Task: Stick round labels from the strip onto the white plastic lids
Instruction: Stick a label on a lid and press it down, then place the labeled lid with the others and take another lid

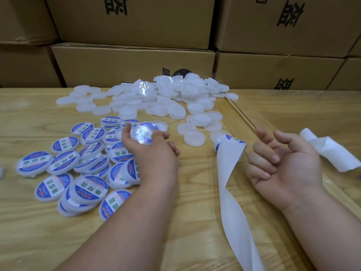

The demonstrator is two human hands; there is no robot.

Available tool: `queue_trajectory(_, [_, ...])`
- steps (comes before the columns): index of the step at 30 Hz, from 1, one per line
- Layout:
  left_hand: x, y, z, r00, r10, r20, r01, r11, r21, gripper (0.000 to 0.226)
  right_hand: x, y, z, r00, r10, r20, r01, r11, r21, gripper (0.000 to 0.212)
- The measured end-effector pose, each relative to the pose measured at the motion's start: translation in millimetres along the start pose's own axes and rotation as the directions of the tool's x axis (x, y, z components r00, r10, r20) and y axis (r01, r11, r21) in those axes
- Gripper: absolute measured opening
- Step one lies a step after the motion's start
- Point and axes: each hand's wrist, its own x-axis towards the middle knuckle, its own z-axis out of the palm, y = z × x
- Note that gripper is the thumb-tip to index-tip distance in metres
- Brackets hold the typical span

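Your left hand [148, 145] is holding a freshly labelled lid [142, 135] in curled fingers over the labelled pile [78, 169] on the near left, seemingly to drop it there. Your right hand [289, 165] is hovering palm-up, fingers loosely curled, holding nothing, beside the label strip [230, 153] trailing off the bench [195, 192]; blank lids [160, 98] are waiting farther off.

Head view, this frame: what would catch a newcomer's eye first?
Probably the left hand at centre, holding a blurred labelled lid above the cluster of blue-labelled lids on the left of the wooden table. Behind it lies a heap of plain white lids against stacked cardboard boxes. To the right, the white label strip curls toward the camera beside the right hand, palm up, holding nothing.
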Motion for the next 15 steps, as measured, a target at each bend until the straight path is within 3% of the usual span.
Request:
queue_trajectory(2, [1.3,3.1,0.1,0.998,-0.023,-0.057,0.021,0.999,-0.043,0.078,2.2,3.3,-0.5,0.993,-0.058,-0.099,0.040,0.983,-0.177,0.018])
queue_trajectory(5, [1.0,4.4,2.0,0.998,-0.059,-0.032,0.057,0.995,-0.082,0.088,2.8,10.7,0.5,0.955,-0.252,-0.157,0.135,0.841,-0.525,0.009])
queue_trajectory(8, [-6.0,-1.4,-1.8,0.984,0.002,0.177,-0.053,0.958,0.280,0.077,0.5,16.5,4.1,0.944,-0.301,-0.138,0.155,0.769,-0.620,0.028])
queue_trajectory(11, [-17.7,-5.3,-4.3,0.870,-0.036,0.491,-0.307,0.740,0.599,0.068,-0.6,18.9,7.3,0.945,-0.304,-0.116,0.156,0.737,-0.658,0.038])
queue_trajectory(13, [-22.3,-9.5,-5.2,0.754,-0.120,0.646,-0.520,0.490,0.699,0.074,0.0,18.9,6.3,0.945,-0.309,-0.108,0.159,0.723,-0.672,0.037])
queue_trajectory(15, [-25.1,-11.5,-5.2,0.705,-0.206,0.679,-0.633,0.251,0.733,0.079,-0.5,18.7,4.3,0.944,-0.315,-0.098,0.161,0.699,-0.697,0.033])
